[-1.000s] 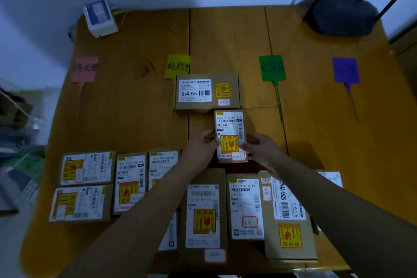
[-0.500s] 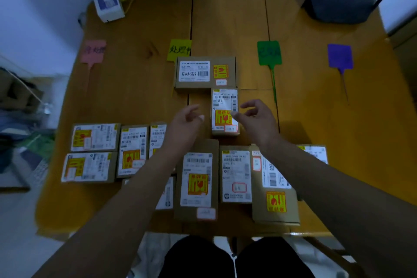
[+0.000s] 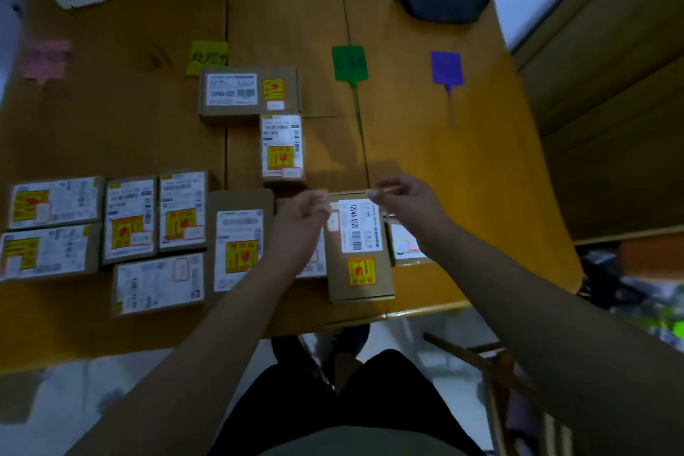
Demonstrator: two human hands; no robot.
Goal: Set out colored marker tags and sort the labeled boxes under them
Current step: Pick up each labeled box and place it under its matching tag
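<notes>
We see the left hand (image 3: 301,213) above the near row of boxes, its fingers (image 3: 321,201) curled loosely and holding nothing. The right hand (image 3: 409,202) hovers beside it, fingers extended and narrowly parted, likewise empty. Between and just below both hands lies the tall brown box (image 3: 359,252), label upward, at the near edge of the desk (image 3: 462,178); we cannot tell whether either hand touches it. Under the yellow tag (image 3: 207,57) lie two sorted boxes: the wide box (image 3: 248,91) and, touching its near right corner, the small box (image 3: 282,147). The green tag (image 3: 349,62), purple tag (image 3: 446,67) and pink tag (image 3: 46,59) have no boxes below them.
</notes>
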